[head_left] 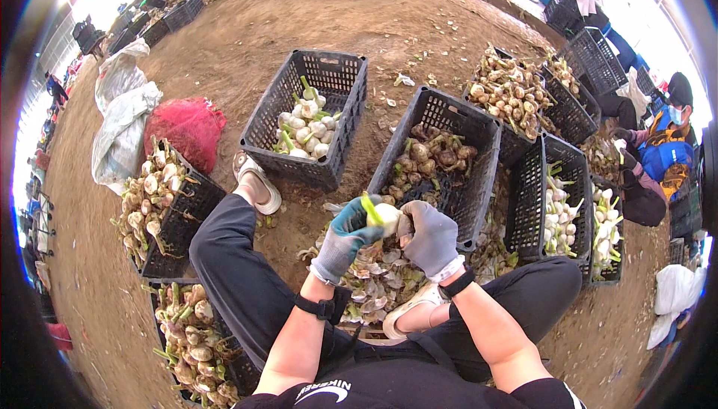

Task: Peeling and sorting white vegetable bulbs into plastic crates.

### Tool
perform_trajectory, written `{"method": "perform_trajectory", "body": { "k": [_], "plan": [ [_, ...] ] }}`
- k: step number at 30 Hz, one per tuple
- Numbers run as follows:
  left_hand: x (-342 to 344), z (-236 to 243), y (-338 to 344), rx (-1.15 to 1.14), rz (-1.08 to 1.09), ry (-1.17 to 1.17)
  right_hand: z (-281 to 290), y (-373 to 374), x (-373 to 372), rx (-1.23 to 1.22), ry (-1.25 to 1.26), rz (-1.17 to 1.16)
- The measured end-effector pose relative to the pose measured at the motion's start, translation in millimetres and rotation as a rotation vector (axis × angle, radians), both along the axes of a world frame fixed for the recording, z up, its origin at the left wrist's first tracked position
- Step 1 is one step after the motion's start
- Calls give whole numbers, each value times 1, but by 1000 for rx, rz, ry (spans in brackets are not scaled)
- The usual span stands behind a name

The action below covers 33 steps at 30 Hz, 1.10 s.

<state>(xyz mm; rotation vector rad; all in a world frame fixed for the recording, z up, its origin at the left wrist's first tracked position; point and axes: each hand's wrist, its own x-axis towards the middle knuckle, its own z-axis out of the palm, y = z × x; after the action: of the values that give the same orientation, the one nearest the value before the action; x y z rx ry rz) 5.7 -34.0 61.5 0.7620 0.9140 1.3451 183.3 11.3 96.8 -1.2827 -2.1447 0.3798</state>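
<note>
A white garlic bulb [387, 219] with a short green stem is held between my two gloved hands, above a heap of peeled skins [378, 278]. My left hand [344, 238], in a teal and grey glove, is closed round its stem side. My right hand [431, 237], in a grey glove, has its fingers closed against the bulb's right side; whether they also pinch some skin I cannot tell. Just beyond my hands stands a black crate [479, 177] with brownish unpeeled garlic [430, 158] inside. Further left, another black crate [348, 121] contains clean white bulbs [307, 130].
Crates of unpeeled garlic [196, 342] stand at my left. To the right are a crate of white bulbs [559, 214] and a heaped crate of unpeeled garlic [508, 95]. A red mesh sack [187, 130] lies far left. A person in a blue vest [667, 156] sits at right.
</note>
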Motion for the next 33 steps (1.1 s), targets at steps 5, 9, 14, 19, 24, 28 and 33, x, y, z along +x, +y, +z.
{"method": "perform_trajectory", "body": {
  "k": [5, 9, 14, 19, 24, 28, 33],
  "plan": [
    [28, -18, 9, -107, 266, -113, -2, -17, -12, 0, 181, 205],
    [30, -33, 11, -36, 272, -282, -21, -12, -9, -92, 103, -51],
    [29, -36, 6, 27, 256, -340, -79, -20, 1, -631, 52, -127],
    [23, -24, 7, 81, 163, -625, -111, -53, 4, -957, -198, -91],
    [10, -25, 10, -77, 292, -997, -78, -44, 5, -651, 43, 93],
    [30, -27, 8, 17, 225, -320, -55, -26, -2, -659, 677, 160],
    [56, -13, 14, -20, 127, -87, -60, 7, 17, -1149, 1136, -23]
  ]
}}
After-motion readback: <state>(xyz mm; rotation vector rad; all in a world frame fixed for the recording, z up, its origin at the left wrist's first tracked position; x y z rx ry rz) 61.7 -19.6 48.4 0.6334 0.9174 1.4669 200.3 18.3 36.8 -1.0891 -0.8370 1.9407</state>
